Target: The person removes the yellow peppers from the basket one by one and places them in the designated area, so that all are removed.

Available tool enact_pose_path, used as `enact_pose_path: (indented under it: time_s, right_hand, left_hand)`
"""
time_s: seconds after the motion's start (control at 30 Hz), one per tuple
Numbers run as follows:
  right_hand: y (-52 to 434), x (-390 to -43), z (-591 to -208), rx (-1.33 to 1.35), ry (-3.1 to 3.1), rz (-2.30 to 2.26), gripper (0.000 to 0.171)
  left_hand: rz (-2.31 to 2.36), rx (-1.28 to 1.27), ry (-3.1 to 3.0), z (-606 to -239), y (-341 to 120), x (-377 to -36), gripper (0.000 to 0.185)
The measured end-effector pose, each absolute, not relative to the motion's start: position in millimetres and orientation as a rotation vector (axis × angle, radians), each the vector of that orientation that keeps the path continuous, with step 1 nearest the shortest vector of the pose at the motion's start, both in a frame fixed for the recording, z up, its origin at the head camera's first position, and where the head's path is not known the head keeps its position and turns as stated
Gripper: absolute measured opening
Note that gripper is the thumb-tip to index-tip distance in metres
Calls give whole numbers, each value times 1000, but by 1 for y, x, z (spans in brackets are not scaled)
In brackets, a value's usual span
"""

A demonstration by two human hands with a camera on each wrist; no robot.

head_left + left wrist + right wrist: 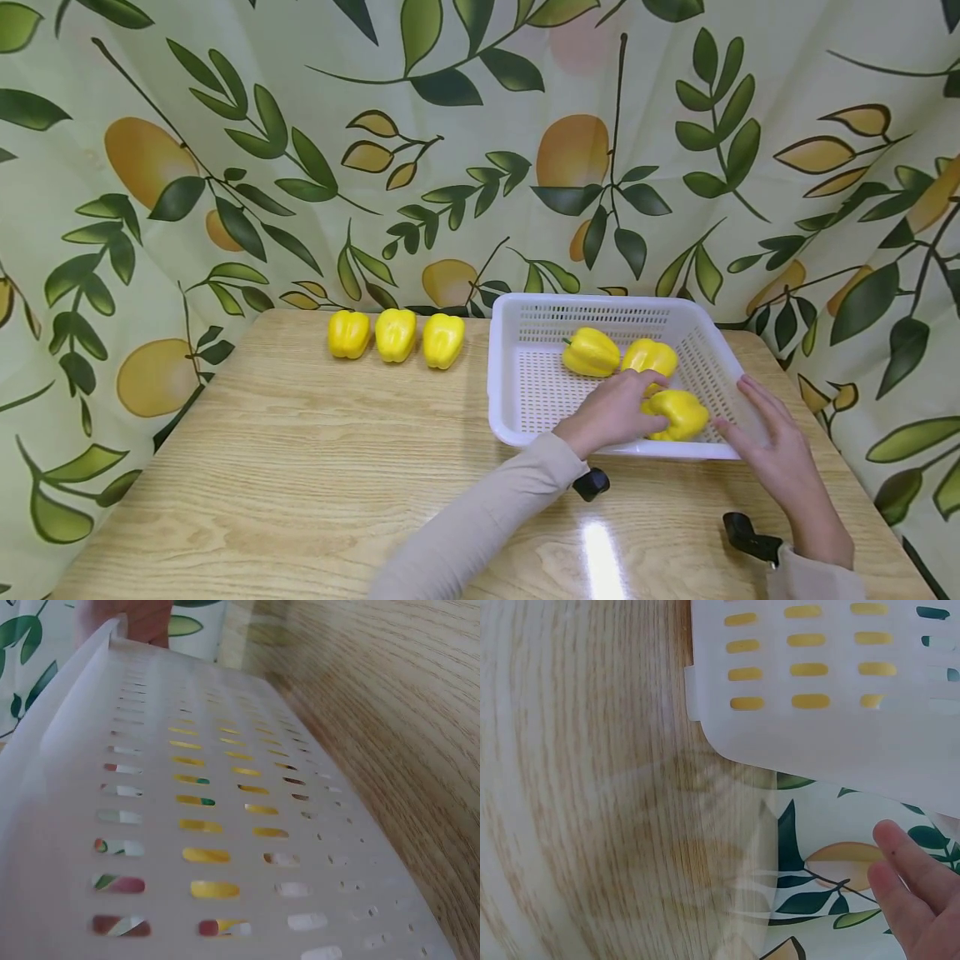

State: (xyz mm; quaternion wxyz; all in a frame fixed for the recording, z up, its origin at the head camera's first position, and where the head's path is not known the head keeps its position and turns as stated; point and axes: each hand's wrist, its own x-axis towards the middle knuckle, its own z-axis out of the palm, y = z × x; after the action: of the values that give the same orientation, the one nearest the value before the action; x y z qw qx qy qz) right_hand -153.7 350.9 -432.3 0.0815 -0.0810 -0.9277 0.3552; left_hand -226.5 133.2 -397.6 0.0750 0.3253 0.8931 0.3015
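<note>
Head view: the left grip [615, 408] is grasping a yellow bell pepper [686, 415] inside the white plastic basket [585, 302]; the right grip [778, 450], released, is spreading at its right rim.

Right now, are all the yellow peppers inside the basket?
No, three peppers sit in a row on the table, left of the basket.

Yellow peppers [590, 352], white basket [501, 375]
</note>
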Motion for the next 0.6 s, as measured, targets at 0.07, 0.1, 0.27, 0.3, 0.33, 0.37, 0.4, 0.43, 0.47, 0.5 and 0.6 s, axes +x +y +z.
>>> enact_pose_path:
  time_s: [0.07, 0.1, 0.27, 0.3, 0.33, 0.37, 0.4, 0.43, 0.47, 0.5, 0.6]
  right_hand:
    - [351, -154, -432, -244, -2775, 1061, 77]
    - [350, -153, -432, -245, -2774, 1064, 77]
    - [350, -153, -432, -240, -2772, 1074, 77]
    - [350, -153, -432, -239, -2772, 1076, 76]
    - [350, -153, -432, -239, -2773, 1076, 76]
    - [349, -153, -432, -239, -2775, 1078, 76]
    - [349, -153, -432, -239, -2775, 1080, 76]
    - [349, -153, -432, -239, -2777, 1081, 76]
    - [349, -153, -432, -241, -2779, 1081, 76]
    - [349, -153, -431, -240, -2780, 1079, 76]
    - [350, -153, -431, -237, -2785, 1059, 76]
  left_hand:
    - [880, 993, 2690, -398, 135, -227, 56]
    - [876, 996, 2692, -398, 136, -227, 57]
    - [814, 968, 2729, -399, 141, -226, 57]
    - [807, 956, 2731, -399, 142, -226, 57]
    - [797, 944, 2733, -400, 143, -226, 57]
    - [799, 931, 2723, -400, 144, -226, 57]
    - [798, 920, 2709, -400, 145, -226, 57]
    - [800, 914, 2687, -401, 146, -226, 58]
    - [803, 914, 2663, -401, 147, -226, 59]
    - [804, 924, 2639, -401, 147, -226, 60]
    - [804, 973, 2564, -402, 148, -228, 63]
